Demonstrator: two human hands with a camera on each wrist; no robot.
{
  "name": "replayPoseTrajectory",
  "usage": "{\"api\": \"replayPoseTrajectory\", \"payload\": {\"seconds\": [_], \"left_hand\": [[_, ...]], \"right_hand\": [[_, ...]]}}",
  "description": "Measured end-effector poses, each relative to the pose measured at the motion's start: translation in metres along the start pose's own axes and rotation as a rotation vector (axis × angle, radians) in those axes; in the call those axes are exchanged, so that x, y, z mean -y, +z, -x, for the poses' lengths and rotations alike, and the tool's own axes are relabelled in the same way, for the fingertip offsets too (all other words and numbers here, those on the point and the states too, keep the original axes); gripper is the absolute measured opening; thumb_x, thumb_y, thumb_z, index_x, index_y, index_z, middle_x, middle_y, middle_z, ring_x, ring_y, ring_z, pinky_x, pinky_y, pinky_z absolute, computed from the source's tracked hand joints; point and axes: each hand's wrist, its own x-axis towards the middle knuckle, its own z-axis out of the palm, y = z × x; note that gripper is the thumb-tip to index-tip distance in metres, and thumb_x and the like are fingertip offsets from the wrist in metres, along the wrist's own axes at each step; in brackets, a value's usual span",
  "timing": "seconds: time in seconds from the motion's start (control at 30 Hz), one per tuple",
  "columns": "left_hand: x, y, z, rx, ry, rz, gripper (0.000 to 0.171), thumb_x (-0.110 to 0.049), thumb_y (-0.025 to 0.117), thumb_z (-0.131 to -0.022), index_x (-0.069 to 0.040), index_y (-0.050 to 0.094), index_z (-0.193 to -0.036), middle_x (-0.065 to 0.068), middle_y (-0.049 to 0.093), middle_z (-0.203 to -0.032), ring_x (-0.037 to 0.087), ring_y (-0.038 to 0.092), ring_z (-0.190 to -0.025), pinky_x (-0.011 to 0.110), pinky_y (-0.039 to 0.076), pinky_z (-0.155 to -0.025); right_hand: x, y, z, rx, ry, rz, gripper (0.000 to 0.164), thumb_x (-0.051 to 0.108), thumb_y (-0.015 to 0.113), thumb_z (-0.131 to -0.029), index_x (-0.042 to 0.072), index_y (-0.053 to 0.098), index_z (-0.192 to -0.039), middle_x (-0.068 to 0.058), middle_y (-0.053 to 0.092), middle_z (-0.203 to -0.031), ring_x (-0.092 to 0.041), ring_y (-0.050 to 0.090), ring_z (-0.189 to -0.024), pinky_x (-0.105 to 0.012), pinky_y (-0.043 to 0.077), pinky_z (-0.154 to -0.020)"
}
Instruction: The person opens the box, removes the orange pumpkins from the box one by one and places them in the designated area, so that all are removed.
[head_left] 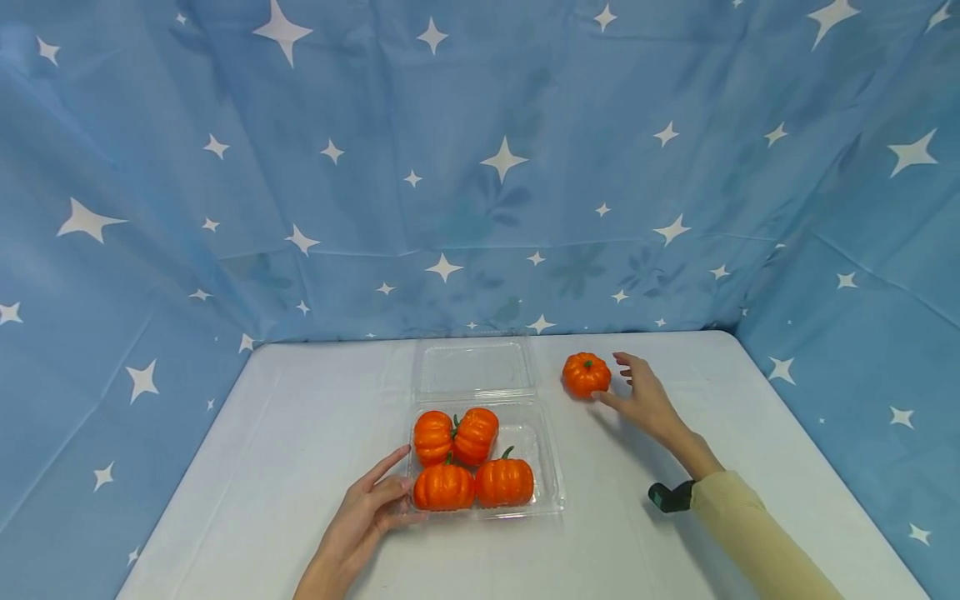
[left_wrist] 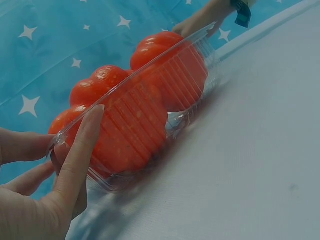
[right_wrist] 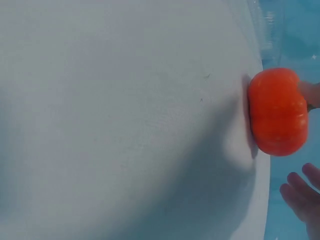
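A clear plastic clamshell box (head_left: 527, 433) holds several small orange pumpkins (head_left: 504, 482) with green stems. At its front left corner my left hand (head_left: 358, 518) pinches the rim; the left wrist view has the thumb (left_wrist: 82, 142) against the outer wall and the other fingers at the corner. A lone pumpkin (head_left: 585, 375) sits on the table, right of the box's lid. Around its right side my right hand (head_left: 643, 400) spreads its fingers, thumb overlapping the pumpkin and the other fingers apart from it.
The box's transparent lid (head_left: 474, 369) lies folded back behind the base. A white-covered table (head_left: 300, 433) carries everything, with a blue star-patterned curtain (head_left: 465, 208) along its back and sides. A dark wrist device (head_left: 670, 497) sits by the right sleeve.
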Motion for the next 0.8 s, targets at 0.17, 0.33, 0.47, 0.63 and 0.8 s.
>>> {"api": "replayPoseTrajectory", "payload": {"seconds": [0.17, 0.33, 0.47, 0.63, 0.8], "left_hand": [[0.000, -0.001, 0.000, -0.003, 0.002, -0.005, 0.069, -0.003, 0.054, -0.103, -0.006, 0.022, -0.164, -0.005, 0.064, -0.089, 0.008, 0.056, -0.075, 0.051, 0.061, -0.092], [0.001, -0.002, 0.000, -0.002, 0.006, -0.013, 0.069, -0.003, 0.053, -0.103, -0.005, 0.021, -0.164, -0.005, 0.064, -0.091, 0.007, 0.057, -0.075, 0.051, 0.061, -0.092], [0.001, -0.003, -0.001, 0.002, 0.006, -0.019, 0.069, -0.003, 0.053, -0.103, -0.006, 0.020, -0.164, -0.005, 0.063, -0.090, 0.007, 0.057, -0.075, 0.052, 0.060, -0.093], [0.002, -0.003, -0.001, 0.003, 0.004, -0.028, 0.070, -0.004, 0.055, -0.103, -0.006, 0.021, -0.164, -0.006, 0.059, -0.082, 0.008, 0.055, -0.073, 0.051, 0.061, -0.092], [0.002, -0.003, -0.001, 0.010, 0.013, -0.044, 0.071, -0.005, 0.057, -0.102, -0.004, 0.021, -0.163, -0.007, 0.056, -0.077, 0.008, 0.054, -0.072, 0.051, 0.061, -0.091]], "right_hand": [[0.008, -0.001, 0.010, -0.063, -0.074, 0.014, 0.073, 0.016, 0.080, -0.089, -0.010, 0.041, -0.145, -0.031, 0.048, -0.137, -0.047, 0.054, -0.119, -0.063, 0.051, -0.102], [0.017, -0.002, 0.020, -0.082, -0.136, 0.004, 0.068, 0.012, 0.081, -0.089, -0.008, 0.044, -0.142, -0.029, 0.050, -0.137, -0.045, 0.057, -0.117, -0.061, 0.055, -0.098], [0.027, -0.001, 0.026, -0.086, -0.164, -0.032, 0.066, 0.013, 0.081, -0.089, -0.008, 0.046, -0.141, -0.027, 0.053, -0.137, -0.044, 0.059, -0.117, -0.061, 0.056, -0.096], [0.042, 0.001, 0.033, -0.032, -0.190, -0.076, 0.065, 0.020, 0.081, -0.090, -0.008, 0.048, -0.139, -0.027, 0.054, -0.136, -0.045, 0.060, -0.118, -0.060, 0.056, -0.095], [0.054, 0.002, 0.039, 0.027, -0.189, -0.116, 0.063, 0.024, 0.081, -0.091, -0.003, 0.050, -0.139, -0.024, 0.055, -0.137, -0.042, 0.062, -0.119, -0.058, 0.055, -0.098]]}}
